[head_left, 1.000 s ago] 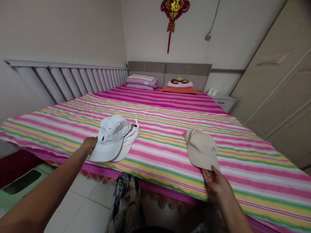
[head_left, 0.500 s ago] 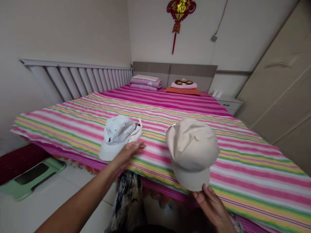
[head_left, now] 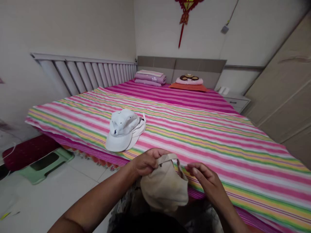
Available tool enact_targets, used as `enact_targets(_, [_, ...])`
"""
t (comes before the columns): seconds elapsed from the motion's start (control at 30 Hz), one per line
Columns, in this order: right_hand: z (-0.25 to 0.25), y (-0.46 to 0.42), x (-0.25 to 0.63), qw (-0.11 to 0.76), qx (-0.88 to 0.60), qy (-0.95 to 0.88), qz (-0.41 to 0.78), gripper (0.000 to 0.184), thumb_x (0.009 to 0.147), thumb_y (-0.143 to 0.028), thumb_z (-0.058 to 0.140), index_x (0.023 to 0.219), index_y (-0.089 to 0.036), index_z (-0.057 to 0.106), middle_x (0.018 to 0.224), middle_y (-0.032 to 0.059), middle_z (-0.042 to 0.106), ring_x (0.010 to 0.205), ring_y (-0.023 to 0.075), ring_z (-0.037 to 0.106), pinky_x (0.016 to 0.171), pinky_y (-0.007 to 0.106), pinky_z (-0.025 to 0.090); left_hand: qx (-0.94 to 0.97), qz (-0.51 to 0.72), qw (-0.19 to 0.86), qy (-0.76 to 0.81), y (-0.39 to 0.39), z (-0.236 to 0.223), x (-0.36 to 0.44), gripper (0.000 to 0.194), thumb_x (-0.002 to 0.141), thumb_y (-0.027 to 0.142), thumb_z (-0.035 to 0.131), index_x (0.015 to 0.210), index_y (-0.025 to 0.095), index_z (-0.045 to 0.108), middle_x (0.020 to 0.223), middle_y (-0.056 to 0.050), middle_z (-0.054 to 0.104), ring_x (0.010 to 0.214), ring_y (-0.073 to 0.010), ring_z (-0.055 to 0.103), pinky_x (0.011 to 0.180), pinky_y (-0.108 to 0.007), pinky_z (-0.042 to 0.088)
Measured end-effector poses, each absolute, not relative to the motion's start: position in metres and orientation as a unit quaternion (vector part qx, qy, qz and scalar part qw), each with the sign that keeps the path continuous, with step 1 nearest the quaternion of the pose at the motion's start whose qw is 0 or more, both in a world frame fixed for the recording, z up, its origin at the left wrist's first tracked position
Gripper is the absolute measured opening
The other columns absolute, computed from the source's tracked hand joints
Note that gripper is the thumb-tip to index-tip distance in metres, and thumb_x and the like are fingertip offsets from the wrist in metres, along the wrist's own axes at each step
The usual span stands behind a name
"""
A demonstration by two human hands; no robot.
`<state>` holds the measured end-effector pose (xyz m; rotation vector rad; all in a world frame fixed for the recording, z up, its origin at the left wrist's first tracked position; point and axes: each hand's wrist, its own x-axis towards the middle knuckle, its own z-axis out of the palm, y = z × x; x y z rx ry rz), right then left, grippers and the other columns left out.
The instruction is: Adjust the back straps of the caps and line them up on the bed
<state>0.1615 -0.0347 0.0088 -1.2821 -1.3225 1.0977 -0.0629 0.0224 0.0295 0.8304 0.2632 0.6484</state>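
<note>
While the left hand (head_left: 145,162) keeps a clenched grip on the back strap (head_left: 166,158) of a beige baseball cap (head_left: 164,189), the cap hangs over the near edge of the bed (head_left: 199,136), its strap uppermost. The right hand's (head_left: 203,176) grip is released, its curled fingers (head_left: 193,170) just beside the cap's right side without closing on it. Farther in, towards the left of the rainbow-striped sheet, a white cap (head_left: 122,127) with a small navy logo lies on top of a second white cap (head_left: 139,131), well apart from the hands. Off the bed's near left corner, a green plastic step stool (head_left: 46,165) stands on the white tile floor (head_left: 60,191), touching a dark red mat (head_left: 29,152). A white slatted panel (head_left: 85,76) runs along the bed's left side. At the far left corner sits folded lilac bedding (head_left: 150,78); towards the far right corner, a pink pillow (head_left: 189,79) rests on an orange cushion (head_left: 188,86) before the grey headboard (head_left: 181,66). A white nightstand (head_left: 236,103) stands just past the far right corner, beside a beige wardrobe (head_left: 279,97).
</note>
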Motion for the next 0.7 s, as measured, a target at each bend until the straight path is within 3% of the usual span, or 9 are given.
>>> enact_targets(0.07, [0.031, -0.032, 0.146, 0.483, -0.479, -0.57, 0.46, 0.038, 0.072, -0.044, 0.058, 0.102, -0.021, 0.061, 0.105, 0.0083, 0.062, 0.095, 0.0228, 0.055, 0.078, 0.032, 0.045, 0.405, 0.263, 0.871, 0.093, 0.021, 0.031, -0.062, 0.054, 0.045, 0.006, 0.062, 0.099, 0.008, 0.063, 0.084, -0.011, 0.067, 0.075, -0.0197, 0.061, 0.068, -0.026, 0.044])
enact_targets(0.1, [0.037, -0.031, 0.139, 0.479, -0.462, -0.573, 0.479, 0.039, 0.073, -0.043, 0.058, 0.106, -0.022, 0.059, 0.105, 0.0074, 0.062, 0.092, 0.0212, 0.057, 0.076, 0.031, 0.046, 0.409, 0.246, 0.875, 0.081, 0.021, 0.031, -0.062, 0.057, 0.046, 0.006, 0.063, 0.103, 0.009, 0.061, 0.089, -0.012, 0.067, 0.079, -0.0204, 0.061, 0.072, -0.027, 0.043])
enact_targets(0.17, [0.041, -0.029, 0.128, 0.461, -0.445, -0.556, 0.53, 0.033, 0.072, -0.041, 0.061, 0.098, -0.021, 0.061, 0.088, 0.0041, 0.065, 0.075, 0.0162, 0.059, 0.065, 0.026, 0.047, 0.412, 0.224, 0.881, 0.071, 0.02, 0.032, -0.064, 0.059, 0.049, 0.007, 0.064, 0.108, 0.009, 0.058, 0.098, -0.014, 0.065, 0.087, -0.0206, 0.06, 0.078, -0.028, 0.042])
enact_targets(0.27, [0.039, -0.026, 0.122, 0.466, -0.436, -0.481, 0.601, 0.023, 0.067, -0.04, 0.066, 0.07, -0.018, 0.059, 0.056, -0.0027, 0.058, 0.048, 0.0083, 0.051, 0.047, 0.019, 0.041, 0.399, 0.214, 0.888, 0.081, 0.017, 0.03, -0.066, 0.057, 0.055, 0.011, 0.067, 0.111, 0.008, 0.057, 0.101, -0.016, 0.064, 0.09, -0.0206, 0.06, 0.082, -0.029, 0.041])
enact_targets(0.37, [0.035, -0.026, 0.121, 0.499, -0.42, -0.408, 0.638, 0.028, 0.064, -0.039, 0.069, 0.063, -0.018, 0.051, 0.048, -0.0047, 0.054, 0.037, 0.005, 0.043, 0.037, 0.015, 0.032, 0.381, 0.224, 0.891, 0.109, 0.012, 0.023, -0.061, 0.051, 0.058, 0.017, 0.071, 0.107, 0.008, 0.059, 0.096, -0.015, 0.065, 0.085, -0.0198, 0.062, 0.079, -0.028, 0.042])
enact_targets(0.47, [0.031, -0.028, 0.12, 0.517, -0.417, -0.379, 0.644, 0.03, 0.063, -0.04, 0.069, 0.063, -0.018, 0.049, 0.045, -0.0049, 0.053, 0.033, 0.0049, 0.039, 0.033, 0.015, 0.027, 0.368, 0.235, 0.886, 0.156, 0.006, 0.016, -0.052, 0.041, 0.058, 0.022, 0.073, 0.096, 0.006, 0.065, 0.079, -0.012, 0.067, 0.069, -0.0157, 0.062, 0.069, -0.024, 0.044])
enact_targets(0.57, [0.029, -0.028, 0.12, 0.52, -0.418, -0.374, 0.644, 0.029, 0.065, -0.04, 0.068, 0.064, -0.018, 0.048, 0.044, -0.0051, 0.051, 0.033, 0.0053, 0.039, 0.033, 0.015, 0.027, 0.359, 0.248, 0.878, 0.199, 0.001, 0.012, -0.046, 0.036, 0.055, 0.025, 0.075, 0.084, 0.006, 0.067, 0.064, -0.007, 0.064, 0.056, -0.0109, 0.057, 0.058, -0.02, 0.042])
enact_targets(0.7, [0.026, -0.025, 0.123, 0.496, -0.428, -0.409, 0.635, 0.03, 0.066, -0.041, 0.067, 0.064, -0.019, 0.048, 0.043, -0.0069, 0.044, 0.036, 0.0055, 0.038, 0.037, 0.016, 0.028, 0.358, 0.265, 0.865, 0.233, 0.001, 0.007, -0.045, 0.033, 0.049, 0.023, 0.076, 0.077, 0.008, 0.067, 0.064, -0.004, 0.062, 0.058, -0.0101, 0.054, 0.058, -0.02, 0.039])
